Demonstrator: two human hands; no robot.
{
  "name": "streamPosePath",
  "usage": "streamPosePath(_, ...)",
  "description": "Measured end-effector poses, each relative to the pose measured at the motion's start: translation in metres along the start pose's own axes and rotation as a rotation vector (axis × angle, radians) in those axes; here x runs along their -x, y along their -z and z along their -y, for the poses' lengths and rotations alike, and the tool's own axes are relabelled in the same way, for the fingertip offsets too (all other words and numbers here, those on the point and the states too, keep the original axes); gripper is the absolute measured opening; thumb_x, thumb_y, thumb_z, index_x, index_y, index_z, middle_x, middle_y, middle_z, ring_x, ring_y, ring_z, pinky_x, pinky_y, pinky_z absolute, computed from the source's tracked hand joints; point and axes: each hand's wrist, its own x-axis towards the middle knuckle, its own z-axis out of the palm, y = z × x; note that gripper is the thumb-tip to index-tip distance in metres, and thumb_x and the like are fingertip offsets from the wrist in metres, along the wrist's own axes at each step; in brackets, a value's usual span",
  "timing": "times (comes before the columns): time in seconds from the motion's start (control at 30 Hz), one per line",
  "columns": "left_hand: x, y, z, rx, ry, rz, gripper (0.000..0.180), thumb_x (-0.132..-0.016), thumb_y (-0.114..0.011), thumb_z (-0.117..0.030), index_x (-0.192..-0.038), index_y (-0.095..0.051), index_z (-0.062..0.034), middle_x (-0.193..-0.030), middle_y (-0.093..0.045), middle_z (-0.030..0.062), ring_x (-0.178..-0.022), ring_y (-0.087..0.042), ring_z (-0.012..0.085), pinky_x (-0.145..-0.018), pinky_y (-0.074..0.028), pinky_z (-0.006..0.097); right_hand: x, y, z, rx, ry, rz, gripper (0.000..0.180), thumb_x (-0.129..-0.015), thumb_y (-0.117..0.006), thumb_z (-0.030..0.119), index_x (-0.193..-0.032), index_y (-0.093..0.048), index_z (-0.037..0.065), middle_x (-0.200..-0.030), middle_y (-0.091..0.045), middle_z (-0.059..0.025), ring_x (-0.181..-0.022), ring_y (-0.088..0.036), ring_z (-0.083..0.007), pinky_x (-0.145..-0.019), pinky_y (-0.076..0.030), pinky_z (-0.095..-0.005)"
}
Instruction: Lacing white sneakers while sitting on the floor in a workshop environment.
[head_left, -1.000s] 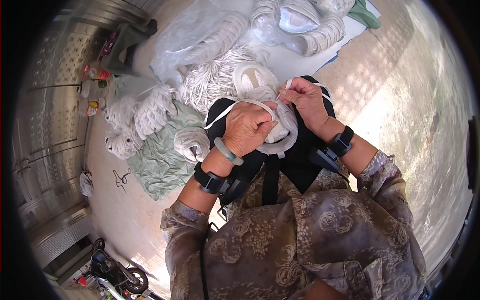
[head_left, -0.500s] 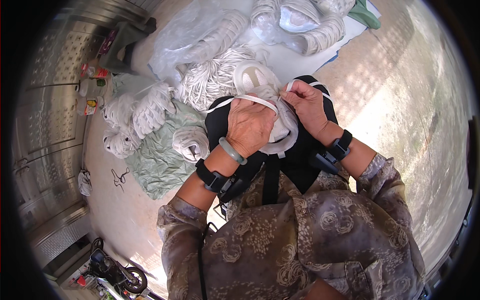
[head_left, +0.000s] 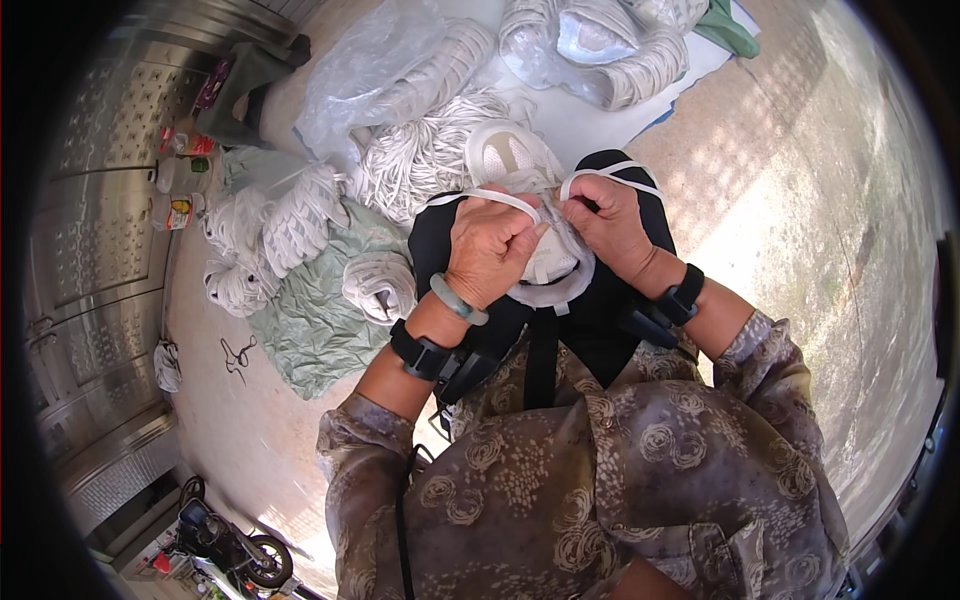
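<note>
A white mesh shoe upper (head_left: 548,262) lies on the black pad (head_left: 620,325) across my lap, toe pointing away from me. My left hand (head_left: 490,243) is closed over its left side, with a flat white shoelace (head_left: 478,194) looping over the knuckles. My right hand (head_left: 608,225) pinches at the right row of eyelets, and a white lace strand (head_left: 625,180) runs from there out to the right over the pad. The fingertips of both hands are partly hidden, so the exact eyelet they touch cannot be seen.
A heap of loose white laces (head_left: 425,155) lies beyond my left hand. Bundled white uppers sit on a green sheet (head_left: 320,330) and in clear plastic bags (head_left: 365,75). A rolled upper (head_left: 380,287) is near my left wrist. Jars (head_left: 183,175) stand by the metal door; a motorcycle (head_left: 235,540) is lower left.
My left hand has shifted slightly left and toward me, uncovering more of the shoe's tongue. My right fingers have curled inward and dropped a little along the eyelets, the lace now looping over them.
</note>
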Motion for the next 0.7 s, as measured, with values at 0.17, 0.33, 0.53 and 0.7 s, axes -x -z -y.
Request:
streamPosePath(0.17, 0.008, 0.004, 0.0, 0.601, 0.399, -0.476, 0.008, -0.083, -0.062, -0.005, -0.077, -0.061, 0.0004, -0.066, -0.054, -0.0026, -0.054, -0.042, 0.0047, -0.05, -0.033, 0.017, -0.007, -0.002, 0.005, 0.157, 0.043, 0.053, 0.012, -0.07, -0.06, 0.004, -0.071, -0.049, 0.003, -0.063, -0.049, -0.0107, -0.059, -0.05, -0.0275, -0.055, -0.041, -0.033)
streamPosePath(0.33, 0.023, 0.0, 0.0, 0.913, 0.866, -0.449, 0.01, -0.085, -0.059, -0.012, -0.085, -0.064, -0.0039, -0.064, -0.058, -0.0007, -0.048, -0.046, 0.0031, -0.043, -0.034, 0.017, -0.002, 0.007, -0.004, 0.081, -0.204, 0.092, 0.017, -0.077, -0.064, 0.012, -0.072, -0.049, 0.004, -0.057, -0.048, -0.003, -0.053, -0.043, -0.0109, -0.051, -0.04, -0.0257)
streamPosePath(0.53, 0.028, -0.018, 0.016, 0.801, 0.786, -0.435, 0.011, -0.085, -0.057, -0.008, -0.092, -0.063, -0.0035, -0.066, -0.057, -0.0036, -0.053, -0.046, 0.0023, -0.048, -0.037, 0.017, 0.006, 0.009, -0.004, 0.065, -0.141, 0.119, 0.019, -0.08, -0.063, 0.011, -0.071, -0.048, 0.003, -0.058, -0.043, 0.0011, -0.054, -0.037, -0.007, -0.05, -0.036, -0.022)
streamPosePath(0.7, 0.032, -0.032, 0.024, 0.594, 0.678, -0.442, 0.016, -0.082, -0.055, -0.003, -0.096, -0.063, -0.001, -0.075, -0.063, 0.0022, -0.067, -0.052, 0.0042, -0.061, -0.044, 0.021, 0.008, 0.01, -0.011, 0.014, -0.148, 0.107, 0.017, -0.08, -0.062, 0.009, -0.072, -0.048, 0.004, -0.058, -0.042, 0.002, -0.055, -0.036, -0.0062, -0.05, -0.035, -0.0213)
